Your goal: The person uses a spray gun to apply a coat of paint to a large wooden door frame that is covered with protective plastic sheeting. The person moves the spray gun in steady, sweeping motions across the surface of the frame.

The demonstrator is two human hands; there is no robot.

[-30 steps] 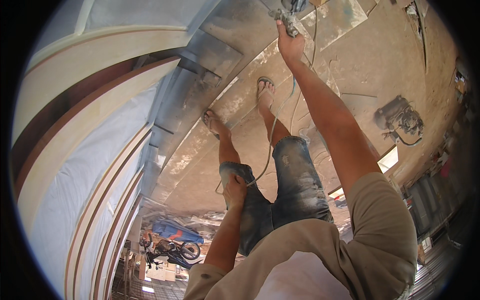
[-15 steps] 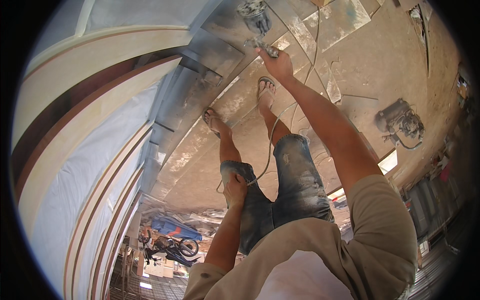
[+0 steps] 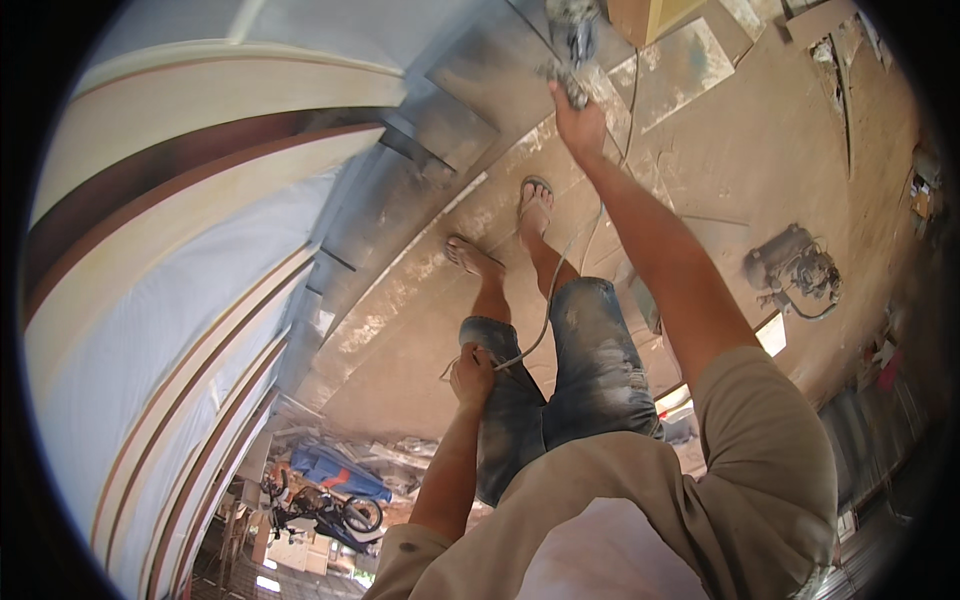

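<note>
My right hand (image 3: 581,132) is stretched far out ahead, its fingers wrapped around the grip of a spray gun (image 3: 568,88). A paint-spattered cup (image 3: 573,28) sits on the gun, partly cut off by the upper rim. Close to my left thigh, my left hand (image 3: 472,380) is closed on a thin grey air hose (image 3: 542,338). The hose loops up between my legs and runs on across the floor. To the left stand several pale framed panels (image 3: 215,185) with brown edges and white sheeting (image 3: 170,330) between them; the gun is apart from them.
Flat, paint-stained boards (image 3: 690,75) lie on the brown floor, with a box-like wooden piece (image 3: 645,18) beyond. At the right is a compressor-like machine (image 3: 793,270). A motorcycle (image 3: 325,508) and a blue cover (image 3: 335,470) stand at the lower left. My sandalled feet are on the floor.
My right hand and the spray gun have moved slightly right and farther away. My left foot has shifted to the right, nearer the other foot. The left hand keeps its hold on the hose.
</note>
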